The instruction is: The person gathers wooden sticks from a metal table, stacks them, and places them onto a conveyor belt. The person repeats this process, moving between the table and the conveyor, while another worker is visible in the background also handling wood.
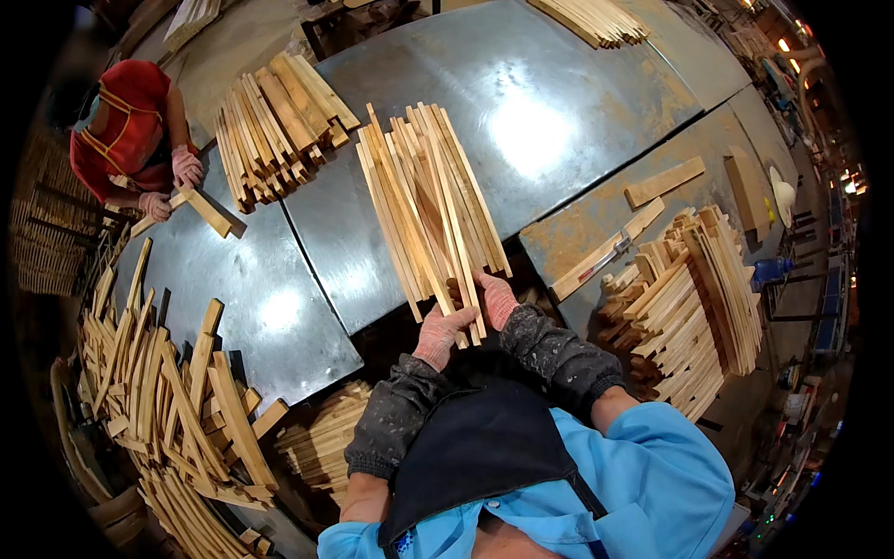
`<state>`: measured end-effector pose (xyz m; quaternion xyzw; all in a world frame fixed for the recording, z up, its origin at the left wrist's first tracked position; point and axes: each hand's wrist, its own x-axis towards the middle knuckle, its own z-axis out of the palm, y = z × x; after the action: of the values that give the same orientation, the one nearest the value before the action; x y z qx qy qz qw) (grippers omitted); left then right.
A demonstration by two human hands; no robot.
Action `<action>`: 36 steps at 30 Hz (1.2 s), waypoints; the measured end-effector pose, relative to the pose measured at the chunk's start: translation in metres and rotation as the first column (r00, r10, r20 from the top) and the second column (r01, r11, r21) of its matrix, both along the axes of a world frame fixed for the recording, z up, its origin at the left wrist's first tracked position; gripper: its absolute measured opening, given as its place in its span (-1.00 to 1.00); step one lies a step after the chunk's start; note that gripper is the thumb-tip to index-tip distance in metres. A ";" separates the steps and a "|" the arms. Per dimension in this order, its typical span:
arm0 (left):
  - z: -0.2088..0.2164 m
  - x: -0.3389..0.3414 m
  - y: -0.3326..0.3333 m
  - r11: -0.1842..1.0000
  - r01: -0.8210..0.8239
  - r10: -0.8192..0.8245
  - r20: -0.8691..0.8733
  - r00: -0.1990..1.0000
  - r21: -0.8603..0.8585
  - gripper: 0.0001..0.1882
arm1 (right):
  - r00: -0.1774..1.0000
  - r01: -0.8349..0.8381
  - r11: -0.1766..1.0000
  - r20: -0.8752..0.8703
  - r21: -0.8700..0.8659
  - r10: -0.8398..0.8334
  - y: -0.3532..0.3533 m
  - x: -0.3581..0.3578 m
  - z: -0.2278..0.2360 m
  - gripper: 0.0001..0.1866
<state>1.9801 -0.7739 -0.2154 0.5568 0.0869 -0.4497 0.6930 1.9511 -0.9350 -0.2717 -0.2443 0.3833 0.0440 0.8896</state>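
Note:
In front of me a bunch of long, thin wooden strips (pixel 386 219) lies on the metal tabletop (pixel 326 233), their near ends jutting over its edge. A few strips (pixel 453 256) lie aslant over the others and stick out farthest toward me. My left hand (pixel 441 337), in a pinkish work glove, is closed round the near ends of these strips from the left. Gloved the same way, my right hand (pixel 496 298) is closed at the right side of those ends, its fingertips partly hidden by the wood.
Beyond to the left, a person in red (pixel 126 130) handles wood pieces beside another strip pile (pixel 279 126). A jumbled wood heap (pixel 177 391) fills the near left. Stacked strips (pixel 689 317) stand at right, near a board with a metal tool (pixel 605 256) on it.

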 end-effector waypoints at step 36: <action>0.005 -0.008 0.038 0.576 -0.459 0.149 0.464 0.873 0.677 -0.38 | 0.770 -0.556 0.675 0.006 -0.484 0.638 -0.066 0.057 0.046 -0.38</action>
<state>1.9719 -0.7362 -0.2099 0.8453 0.2386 -0.1315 0.4595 2.0082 -1.0011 -0.2260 -0.5606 0.2015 0.2206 0.7723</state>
